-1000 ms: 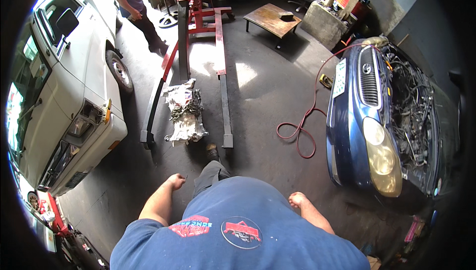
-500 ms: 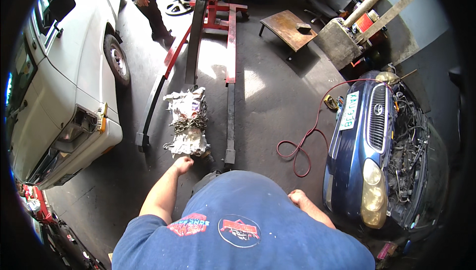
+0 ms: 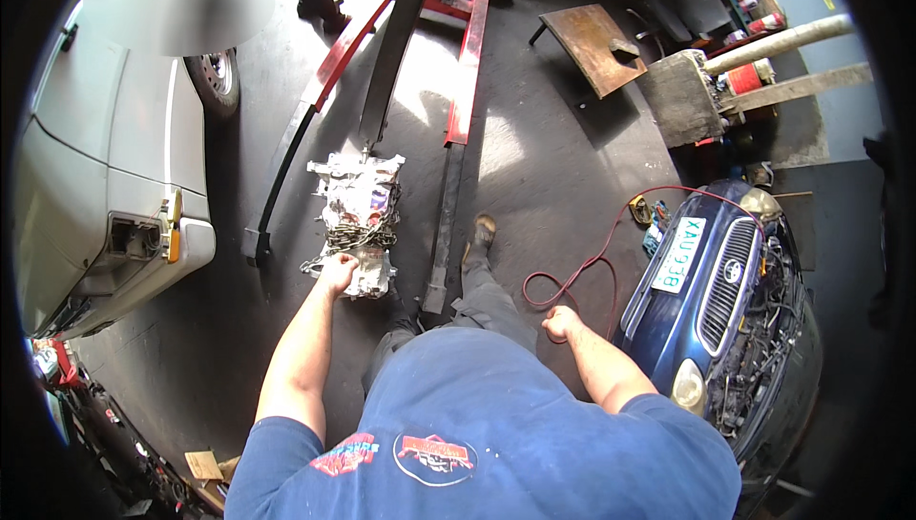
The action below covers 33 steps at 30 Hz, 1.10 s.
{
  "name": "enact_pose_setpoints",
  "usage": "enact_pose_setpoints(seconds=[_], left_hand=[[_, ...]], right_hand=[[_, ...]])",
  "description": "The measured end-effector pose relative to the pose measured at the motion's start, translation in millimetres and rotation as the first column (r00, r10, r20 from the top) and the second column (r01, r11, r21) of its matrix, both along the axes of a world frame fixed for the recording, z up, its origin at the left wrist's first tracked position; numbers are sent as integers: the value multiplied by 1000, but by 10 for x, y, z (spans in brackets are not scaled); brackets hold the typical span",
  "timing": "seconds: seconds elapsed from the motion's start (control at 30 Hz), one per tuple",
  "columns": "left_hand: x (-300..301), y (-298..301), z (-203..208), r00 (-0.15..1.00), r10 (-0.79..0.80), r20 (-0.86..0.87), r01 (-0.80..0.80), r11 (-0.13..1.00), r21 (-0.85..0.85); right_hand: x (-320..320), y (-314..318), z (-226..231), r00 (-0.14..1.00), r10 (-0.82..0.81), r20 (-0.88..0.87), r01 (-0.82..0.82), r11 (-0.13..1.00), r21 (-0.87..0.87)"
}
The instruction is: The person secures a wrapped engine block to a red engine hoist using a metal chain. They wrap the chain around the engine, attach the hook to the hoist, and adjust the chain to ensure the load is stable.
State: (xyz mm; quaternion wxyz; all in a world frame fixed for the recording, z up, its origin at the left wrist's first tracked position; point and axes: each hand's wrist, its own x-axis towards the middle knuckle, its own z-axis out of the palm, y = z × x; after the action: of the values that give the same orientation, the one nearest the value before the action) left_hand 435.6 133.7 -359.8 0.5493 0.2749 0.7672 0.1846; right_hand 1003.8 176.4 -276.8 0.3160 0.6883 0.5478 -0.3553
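In front of you is the dark floor [image 3: 549, 191]. On it stand two hoist legs [image 3: 447, 224]; contact between the floor and the chain-wrapped metal unit [image 3: 361, 191] cannot be confirmed. To your right lies a looped red hose [image 3: 565, 288]; beyond it stands a low brown counter [image 3: 587, 38], bearing a small block [image 3: 625, 47].

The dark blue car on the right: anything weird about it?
Yes: the dark blue metal car has its engine bay uncovered. Dark, tangled parts show behind the chrome-edged grille, where a bonnet usually hides them.

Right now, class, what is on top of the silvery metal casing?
A dark chain crosses the silvery metal casing; the left hand overlaps its near end. The surface beneath both is covered.
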Motion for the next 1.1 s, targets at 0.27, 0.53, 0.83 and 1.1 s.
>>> enact_pose_setpoints(seconds=[0.27, 0.53, 0.83, 1.1], left_hand=[[15, 1391, -367, 967, 16, -256, -41, 995, -95], [427, 2466, -1478, 832, 79, -549, -359, 831, -425], [469, 2396, -1621, 842, 52, -537, -321, 849, -420], [480, 2497, -1497, 919, -21, -393, -212, 815, -539]], right_hand=[[-792, 2422, -784, 986, 136, -91, -117, 975, 187], [-2900, 4216, -3472, 805, 243, -541, -81, 949, 306], [-4761, 4649, -4563, 764, 272, -584, -127, 952, 278], [-5408, 4967, -5600, 529, 671, -520, -614, 725, 312]])
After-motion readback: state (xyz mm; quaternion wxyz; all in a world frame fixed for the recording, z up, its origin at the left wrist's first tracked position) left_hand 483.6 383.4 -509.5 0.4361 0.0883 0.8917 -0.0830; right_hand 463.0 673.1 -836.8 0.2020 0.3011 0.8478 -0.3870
